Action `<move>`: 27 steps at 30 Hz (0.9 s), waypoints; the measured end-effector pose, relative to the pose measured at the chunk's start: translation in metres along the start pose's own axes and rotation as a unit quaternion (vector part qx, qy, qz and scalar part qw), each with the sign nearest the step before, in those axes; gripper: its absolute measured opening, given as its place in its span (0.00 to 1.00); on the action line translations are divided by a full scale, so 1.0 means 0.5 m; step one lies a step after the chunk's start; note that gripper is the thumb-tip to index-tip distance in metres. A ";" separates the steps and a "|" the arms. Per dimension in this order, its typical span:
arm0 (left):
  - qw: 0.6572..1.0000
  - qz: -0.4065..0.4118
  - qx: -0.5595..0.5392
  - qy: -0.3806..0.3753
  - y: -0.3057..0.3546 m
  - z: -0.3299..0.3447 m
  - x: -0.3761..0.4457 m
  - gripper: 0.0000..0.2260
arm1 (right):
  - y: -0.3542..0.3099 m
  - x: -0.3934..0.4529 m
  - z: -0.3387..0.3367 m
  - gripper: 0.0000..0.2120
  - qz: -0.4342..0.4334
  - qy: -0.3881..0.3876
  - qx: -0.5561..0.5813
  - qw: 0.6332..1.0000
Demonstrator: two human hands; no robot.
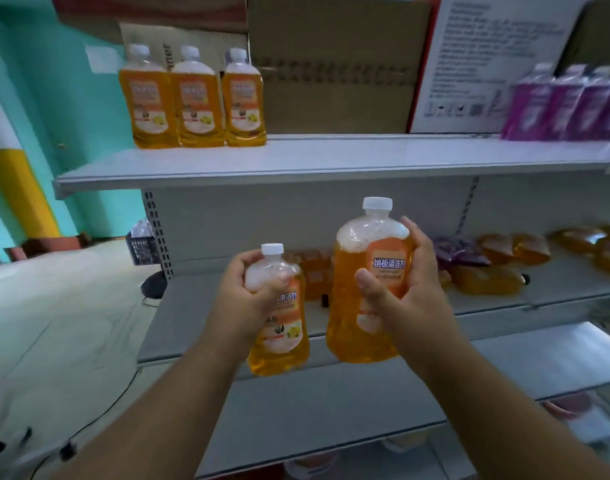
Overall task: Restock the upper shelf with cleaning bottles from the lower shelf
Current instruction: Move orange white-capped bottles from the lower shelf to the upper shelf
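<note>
Forearms: two bare forearms reach up from the bottom edge toward a grey metal shelving unit, each hand carrying one bottle.
Left hand (243,294): fingers and thumb curl around the neck and shoulder of the smaller orange bottle (279,317), gripping it upright in front of the lower shelf (497,303).
Right hand (405,282): wraps the side of the larger orange bottle (366,285), thumb pressed on its orange label, fingers curled round the far side; this bottle is upright and raised a little higher than the other.
Held bottles: both contain orange liquid, have white screw caps and labels with Chinese characters; they sit side by side, close together, and I cannot tell whether they touch.
Upper shelf (331,157): three orange bottles (192,102) of the same kind stand upright in a tight row at its left end; the middle stretch of the shelf surface is bare.
Purple bottles (570,105): a row stands at the right end of the upper shelf, blurred.
Cardboard box (334,71): stands behind the bare stretch of the upper shelf, with a white printed box (483,57) to its right.
Lower shelf stock: orange pouches (525,258) lie on their sides toward the right; small orange packs (314,271) sit behind the held bottles.
Surroundings: a teal wall (54,98) with a yellow stripe lies to the left, and a dark crate (142,247) sits on the floor beside the shelving.
</note>
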State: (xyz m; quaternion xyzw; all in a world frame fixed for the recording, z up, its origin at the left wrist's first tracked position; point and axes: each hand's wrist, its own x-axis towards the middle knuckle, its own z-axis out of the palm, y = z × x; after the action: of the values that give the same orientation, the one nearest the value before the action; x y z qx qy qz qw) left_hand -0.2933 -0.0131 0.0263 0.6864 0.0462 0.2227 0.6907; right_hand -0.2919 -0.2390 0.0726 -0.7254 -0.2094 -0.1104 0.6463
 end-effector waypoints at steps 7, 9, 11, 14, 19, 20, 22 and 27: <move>0.982 0.178 0.030 -0.056 0.210 0.117 0.043 0.24 | -0.168 0.075 -0.119 0.37 -0.140 0.014 0.023 0.990; 0.973 0.217 0.046 -0.059 0.270 0.129 0.057 0.22 | -0.211 0.112 -0.132 0.37 -0.176 0.031 0.023 0.984; 0.964 0.249 0.079 -0.057 0.319 0.132 0.075 0.20 | -0.245 0.151 -0.135 0.37 -0.211 0.047 0.017 0.976; 0.958 0.261 0.093 -0.075 0.370 0.120 0.121 0.18 | -0.274 0.212 -0.122 0.37 -0.255 0.057 0.013 0.965; 0.959 0.245 0.103 -0.102 0.442 0.091 0.245 0.18 | -0.292 0.313 -0.083 0.36 -0.296 0.067 -0.020 0.953; 0.957 0.246 0.108 -0.110 0.452 0.087 0.275 0.18 | -0.292 0.334 -0.074 0.35 -0.299 0.069 -0.027 0.951; 0.948 0.261 0.141 -0.113 0.464 0.081 0.333 0.19 | -0.286 0.376 -0.056 0.36 -0.298 0.071 -0.036 0.951; 0.926 0.279 0.230 -0.112 0.453 0.093 0.470 0.24 | -0.244 0.474 -0.027 0.37 -0.280 0.064 -0.098 0.953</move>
State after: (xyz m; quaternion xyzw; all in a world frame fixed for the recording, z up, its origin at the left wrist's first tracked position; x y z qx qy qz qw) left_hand -0.1210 0.0216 0.3052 0.8321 -0.1745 0.3115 0.4244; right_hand -0.1343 -0.2046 0.2852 -0.6892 -0.3506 -0.3529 0.5269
